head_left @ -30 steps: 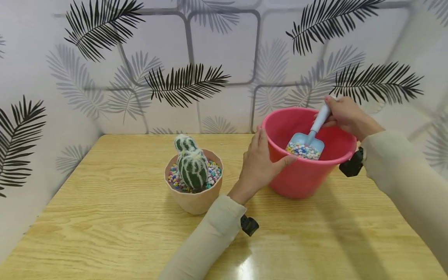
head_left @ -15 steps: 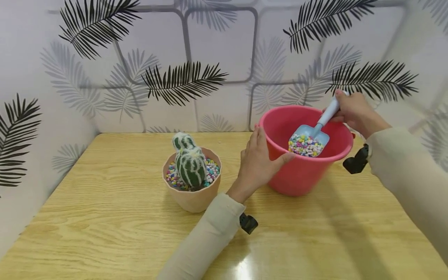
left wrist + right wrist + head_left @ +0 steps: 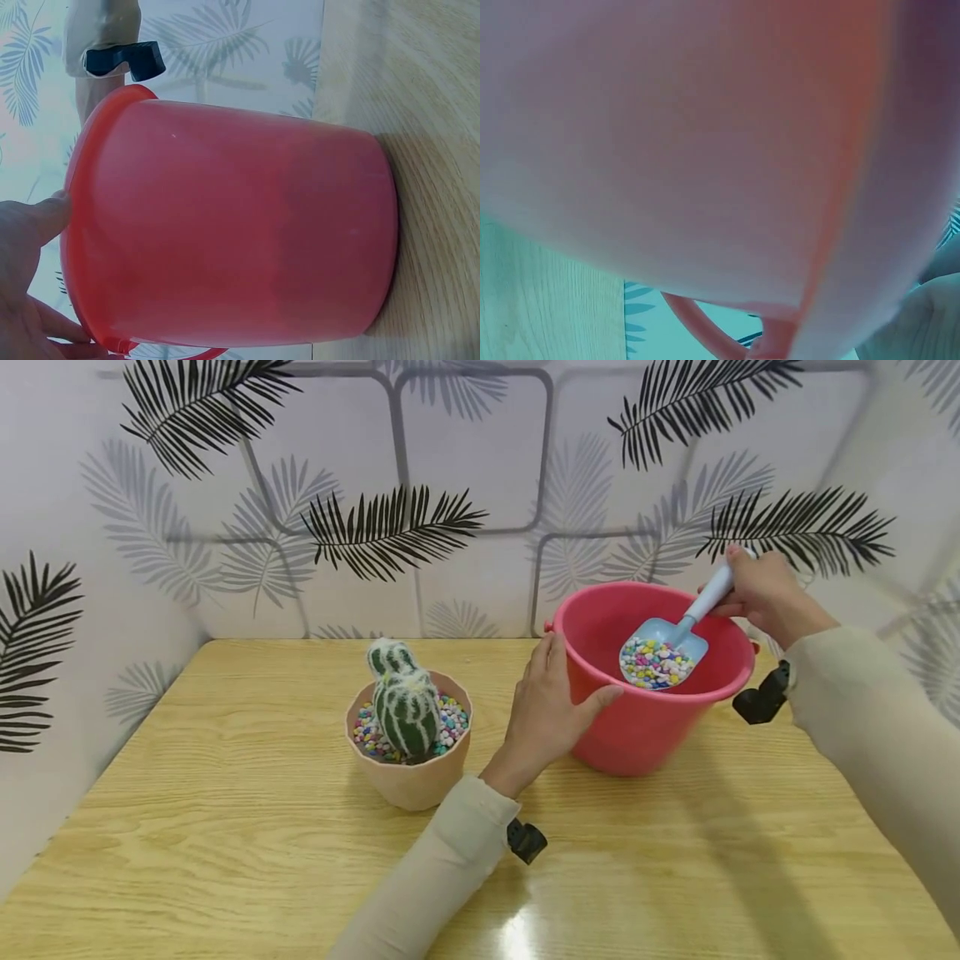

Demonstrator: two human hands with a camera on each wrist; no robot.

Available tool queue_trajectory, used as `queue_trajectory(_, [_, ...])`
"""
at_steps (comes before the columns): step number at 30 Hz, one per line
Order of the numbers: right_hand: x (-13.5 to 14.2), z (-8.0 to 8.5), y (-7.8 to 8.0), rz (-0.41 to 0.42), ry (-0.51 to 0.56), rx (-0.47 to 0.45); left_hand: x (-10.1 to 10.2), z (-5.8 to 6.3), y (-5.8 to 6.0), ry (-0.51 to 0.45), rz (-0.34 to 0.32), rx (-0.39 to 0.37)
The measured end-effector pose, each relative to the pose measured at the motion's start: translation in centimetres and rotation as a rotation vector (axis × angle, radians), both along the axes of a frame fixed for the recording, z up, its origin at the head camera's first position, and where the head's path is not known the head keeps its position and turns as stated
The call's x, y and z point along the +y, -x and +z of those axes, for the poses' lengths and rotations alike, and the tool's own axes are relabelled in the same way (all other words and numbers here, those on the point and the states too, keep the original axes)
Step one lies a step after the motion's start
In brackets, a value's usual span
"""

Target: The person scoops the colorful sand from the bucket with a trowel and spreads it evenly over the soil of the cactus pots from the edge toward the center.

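In the head view, my right hand (image 3: 768, 593) grips the handle of a light-blue small shovel (image 3: 718, 593). Its blade is inside the pink bucket (image 3: 637, 731), tilted and heaped with multicoloured pebbles (image 3: 656, 663). My left hand (image 3: 543, 706) rests against the bucket, its long fingers along the left side and the thumb by the near rim. The left wrist view shows that thumb (image 3: 54, 214) touching the rim. The bucket's bottom inside is hidden. In the right wrist view the bucket wall (image 3: 667, 150) fills most of the picture, with part of my right hand (image 3: 915, 322) at the lower right.
Left of the bucket stands a peach flower pot (image 3: 412, 783) holding a striped green cactus (image 3: 407, 714) with white fuzz, among coloured pebbles (image 3: 452, 722). Both stand on a wooden table (image 3: 225, 827). A leaf-patterned wall (image 3: 472, 452) rises behind. The bucket's handle (image 3: 206, 354) hangs at its side.
The right hand has lifted the shovel slightly and moved it right, its blade now showing more pebbles. The left hand stays at the bucket's rim. The view has shifted a little.
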State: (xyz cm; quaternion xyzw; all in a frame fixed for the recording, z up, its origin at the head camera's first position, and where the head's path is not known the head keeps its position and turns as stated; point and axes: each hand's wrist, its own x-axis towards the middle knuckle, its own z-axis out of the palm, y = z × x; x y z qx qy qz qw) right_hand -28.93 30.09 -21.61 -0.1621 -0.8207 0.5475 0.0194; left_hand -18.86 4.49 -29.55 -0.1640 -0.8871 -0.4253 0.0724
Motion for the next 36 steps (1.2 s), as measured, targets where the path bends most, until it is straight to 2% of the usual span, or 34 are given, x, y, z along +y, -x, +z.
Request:
queue_trajectory(3, [0.0,0.3,-0.1,-0.019,0.038,0.003,-0.1,0.0,0.0,-0.011,-0.013,0.017])
queue_trajectory(9, [-0.3,1.0,-0.2,-0.047,0.081,0.007,-0.7,0.2,-0.2,-0.045,-0.041,0.106])
queue_trajectory(15, [-0.3,1.6,-0.5,-0.017,0.074,-0.012,-1.2,0.3,-0.6,-0.026,-0.045,0.161])
queue_trajectory(19, [-0.6,1.9,-0.6,-0.005,0.072,-0.029,-1.5,0.3,-0.8,0.005,-0.035,0.154])
queue_trajectory(26, [-1.6,2.3,-0.4,0.034,0.129,-0.020,-2.2,0.3,-1.0,0.051,-0.001,0.130])
queue_trajectory(36, [-2.5,2.8,-0.7,0.051,0.060,-0.043,-3.5,0.2,-1.5,0.080,0.005,0.109])
